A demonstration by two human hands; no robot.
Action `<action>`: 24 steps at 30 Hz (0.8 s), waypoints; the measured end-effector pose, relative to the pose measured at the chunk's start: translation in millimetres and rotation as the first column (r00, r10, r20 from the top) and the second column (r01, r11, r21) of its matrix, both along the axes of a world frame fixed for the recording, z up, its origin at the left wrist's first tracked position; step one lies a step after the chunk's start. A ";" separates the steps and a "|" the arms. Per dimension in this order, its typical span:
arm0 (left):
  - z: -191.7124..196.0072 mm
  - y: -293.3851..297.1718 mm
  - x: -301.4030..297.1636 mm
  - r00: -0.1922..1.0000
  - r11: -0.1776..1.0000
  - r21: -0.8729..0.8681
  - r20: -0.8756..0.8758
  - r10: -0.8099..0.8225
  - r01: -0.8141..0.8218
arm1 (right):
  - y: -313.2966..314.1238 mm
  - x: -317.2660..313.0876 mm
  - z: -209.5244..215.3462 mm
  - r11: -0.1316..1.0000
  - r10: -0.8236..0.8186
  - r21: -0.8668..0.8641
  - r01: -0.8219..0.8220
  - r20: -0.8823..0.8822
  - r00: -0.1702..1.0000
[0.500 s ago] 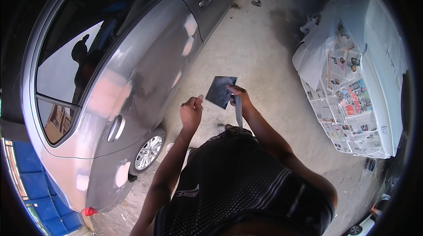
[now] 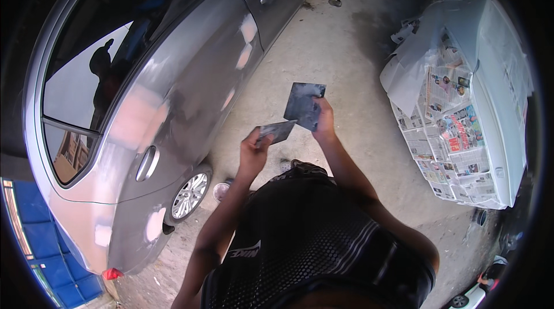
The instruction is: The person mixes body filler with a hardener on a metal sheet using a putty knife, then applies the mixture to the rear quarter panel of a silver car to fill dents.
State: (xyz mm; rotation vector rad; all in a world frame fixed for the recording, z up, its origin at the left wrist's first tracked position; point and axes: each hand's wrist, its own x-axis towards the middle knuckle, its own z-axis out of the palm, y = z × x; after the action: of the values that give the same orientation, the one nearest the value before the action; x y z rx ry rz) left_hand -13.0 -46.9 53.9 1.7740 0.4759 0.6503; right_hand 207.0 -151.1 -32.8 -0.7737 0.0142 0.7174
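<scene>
My left hand (image 2: 254, 153) is closed on a small dark flat plate (image 2: 280, 131), tilted so it appears narrow. My right hand (image 2: 325, 121) grips a larger dark, nearly square plate (image 2: 298, 101) with cloudy pale smears, its thumb lying over the face. The smaller plate's tip reaches the lower edge of the larger one; I cannot tell whether they touch. Whether these are spreaders or sheets of abrasive is unclear. To the left stands a grey car (image 2: 202, 72) with pinkish and whitish patches, one large patch (image 2: 135, 118) lying above its door handle (image 2: 148, 163).
The car's rear wheel (image 2: 191, 195) is at lower left, beside a round pale-topped object (image 2: 221, 190) on the concrete floor (image 2: 352, 66). A pale car body (image 2: 502, 72) covered partly with newspaper (image 2: 456, 130) stands on the right. Blue panels (image 2: 40, 228) are at far lower left.
My left hand, formerly without a visible plate, now holds the smaller one. The grey strip under my right hand is gone from there. The larger plate has moved up and right.
</scene>
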 end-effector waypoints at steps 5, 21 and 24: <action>1.0 33.6 -39.6 0.968 0.692 -0.700 0.009 0.251 -0.173 | -31.6 -3.8 61.9 0.863 0.334 0.434 -0.258 -0.108 0.936; 32.5 -40.0 36.1 0.987 0.784 0.621 -0.127 0.095 0.005 | 22.3 -64.4 14.0 0.779 0.598 0.254 -0.574 -0.022 0.801; 38.6 -0.6 48.3 0.930 0.958 0.282 -0.333 0.156 -0.060 | 10.8 -81.3 45.8 0.912 0.402 -0.044 -0.407 -0.093 0.911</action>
State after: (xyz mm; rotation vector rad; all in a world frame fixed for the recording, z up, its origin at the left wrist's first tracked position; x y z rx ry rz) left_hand 35.3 -47.6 92.4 2.1480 0.7655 0.4886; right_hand 125.7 -140.4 13.0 -0.8154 -0.0516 1.1494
